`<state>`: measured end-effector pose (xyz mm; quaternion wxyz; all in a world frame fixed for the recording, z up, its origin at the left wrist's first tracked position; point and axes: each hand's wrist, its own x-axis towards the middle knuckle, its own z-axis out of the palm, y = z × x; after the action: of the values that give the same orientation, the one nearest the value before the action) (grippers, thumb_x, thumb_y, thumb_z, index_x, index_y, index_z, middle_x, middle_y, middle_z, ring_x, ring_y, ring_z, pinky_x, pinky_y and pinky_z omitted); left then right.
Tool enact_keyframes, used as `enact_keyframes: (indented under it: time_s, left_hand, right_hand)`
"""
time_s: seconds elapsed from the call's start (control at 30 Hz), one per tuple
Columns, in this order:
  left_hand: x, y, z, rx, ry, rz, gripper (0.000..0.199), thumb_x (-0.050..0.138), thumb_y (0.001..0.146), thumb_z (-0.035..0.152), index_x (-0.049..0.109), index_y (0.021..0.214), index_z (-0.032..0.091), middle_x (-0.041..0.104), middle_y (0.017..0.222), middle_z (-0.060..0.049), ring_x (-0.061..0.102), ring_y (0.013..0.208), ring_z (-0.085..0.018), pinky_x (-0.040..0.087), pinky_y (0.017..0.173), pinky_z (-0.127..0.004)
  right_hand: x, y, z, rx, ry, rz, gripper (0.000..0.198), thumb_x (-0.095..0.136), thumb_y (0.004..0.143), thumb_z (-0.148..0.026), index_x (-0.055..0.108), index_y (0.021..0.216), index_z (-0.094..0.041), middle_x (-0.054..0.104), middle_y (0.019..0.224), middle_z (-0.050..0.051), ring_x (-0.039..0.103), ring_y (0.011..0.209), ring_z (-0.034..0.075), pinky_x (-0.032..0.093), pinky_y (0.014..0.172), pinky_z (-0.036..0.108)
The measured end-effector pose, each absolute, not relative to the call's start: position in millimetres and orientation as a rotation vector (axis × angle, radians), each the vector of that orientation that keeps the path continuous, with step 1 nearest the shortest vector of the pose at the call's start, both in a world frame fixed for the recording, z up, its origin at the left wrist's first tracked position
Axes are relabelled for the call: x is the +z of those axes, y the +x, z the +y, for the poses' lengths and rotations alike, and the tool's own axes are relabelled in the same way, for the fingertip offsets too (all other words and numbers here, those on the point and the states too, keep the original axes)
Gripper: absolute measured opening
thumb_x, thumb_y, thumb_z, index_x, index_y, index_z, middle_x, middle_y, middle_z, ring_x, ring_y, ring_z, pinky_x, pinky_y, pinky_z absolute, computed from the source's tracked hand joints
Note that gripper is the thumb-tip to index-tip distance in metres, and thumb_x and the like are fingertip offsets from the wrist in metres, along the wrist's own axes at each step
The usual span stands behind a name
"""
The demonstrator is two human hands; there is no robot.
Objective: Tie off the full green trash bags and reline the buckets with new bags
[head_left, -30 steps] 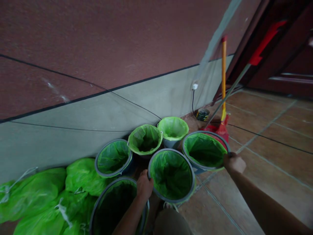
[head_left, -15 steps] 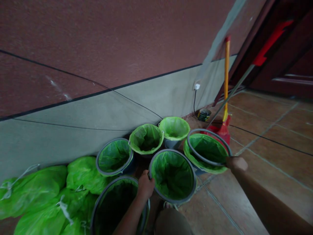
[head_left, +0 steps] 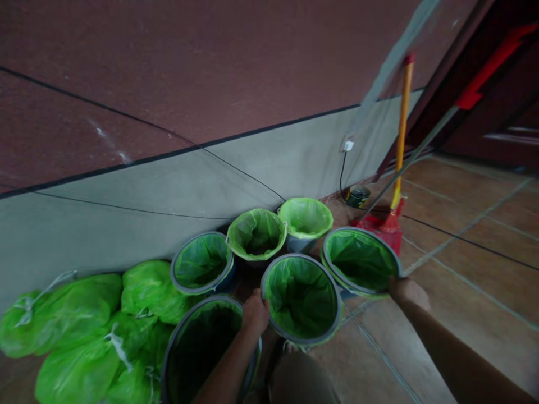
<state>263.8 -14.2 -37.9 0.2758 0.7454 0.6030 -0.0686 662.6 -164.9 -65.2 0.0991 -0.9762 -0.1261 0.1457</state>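
Wall [head_left: 202,67] in dull red-brown, grey along its foot, backs a tiled floor [head_left: 455,292] where lined bins stand close together beside knotted green rubbish bags [head_left: 76,311]. Biggest in view among the bins is the nearest one [head_left: 169,348], under the left forearm. The centre bin [head_left: 311,340] stands just in front of the person's knee, and the right bin [head_left: 357,229] is beside it, near the red dustpan [head_left: 389,235]. Both bins look light, with little visible inside, though their shaded bottoms are hard to read. The grey ring [head_left: 398,259] around the right bin's mouth looks like stiff, smooth plastic, best taken by its outer edge; the green liner [head_left: 357,255] beneath seems thin, soft, slippery and easily torn, so poor to hold by itself. The right hand [head_left: 410,294] comes in on an outstretched arm, its fingers closed on the ring's near right edge. The left hand [head_left: 255,314], its arm angled up from below, curls its fingers over the left rim of the centre bin.
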Motion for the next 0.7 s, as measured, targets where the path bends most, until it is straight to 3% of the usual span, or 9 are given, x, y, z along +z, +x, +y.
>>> enact_keyframes:
  time_s: [0.1,0.17,0.3,0.47,0.7]
  left_hand:
    - [-35.9,252.7,-13.3,-0.107,1.958,1.620,0.042,0.050,0.092,0.031,0.051,0.129,0.010,0.070,0.113,-0.017,0.065,0.109,-0.023,0.044,0.092,-0.030]
    - [-29.1,238.0,-7.6,0.002,1.940,1.649,0.041,0.049,0.093,0.031,0.052,0.129,0.011,0.070,0.114,-0.014,0.065,0.107,-0.022,0.045,0.092,-0.029]
    - [-7.8,193.0,18.8,0.222,1.876,1.843,0.036,0.048,0.093,0.024,0.055,0.127,0.015,0.070,0.115,-0.010,0.065,0.106,-0.019,0.044,0.093,-0.027]
    - [1.0,130.4,39.6,0.254,1.702,2.057,0.036,0.051,0.089,0.021,0.059,0.123,0.014,0.070,0.116,-0.011,0.065,0.109,-0.023,0.046,0.093,-0.029]
    - [-25.0,80.3,9.0,0.376,1.463,2.232,0.041,0.049,0.089,0.021,0.056,0.128,0.011,0.063,0.128,-0.016,0.060,0.117,-0.023,0.044,0.098,-0.029]
  right_hand:
    - [-58.6,655.3,-168.3,0.329,-2.894,-0.200,0.070,0.037,0.089,-0.057,0.055,0.132,-0.005,0.056,0.125,0.033,0.054,0.121,0.044,0.049,0.088,0.053]
    - [-51.7,645.2,-161.8,0.186,-2.848,-0.258,0.064,0.032,0.093,-0.053,0.051,0.136,-0.011,0.054,0.128,0.029,0.053,0.124,0.040,0.048,0.091,0.049]
    - [-28.9,579.6,-114.2,0.123,-2.532,-0.891,0.041,0.040,0.093,-0.037,0.059,0.122,-0.016,0.063,0.121,0.019,0.060,0.114,0.032,0.047,0.095,0.040]
    - [-2.5,406.0,-22.0,0.486,-1.728,-1.850,0.029,0.044,0.094,-0.031,0.062,0.113,-0.020,0.066,0.112,0.009,0.062,0.102,0.022,0.047,0.095,0.033]
    - [-26.8,250.7,72.7,0.405,-1.564,-2.655,0.025,0.060,0.086,-0.024,0.064,0.109,-0.015,0.065,0.113,0.013,0.055,0.110,0.028,0.043,0.095,0.039]
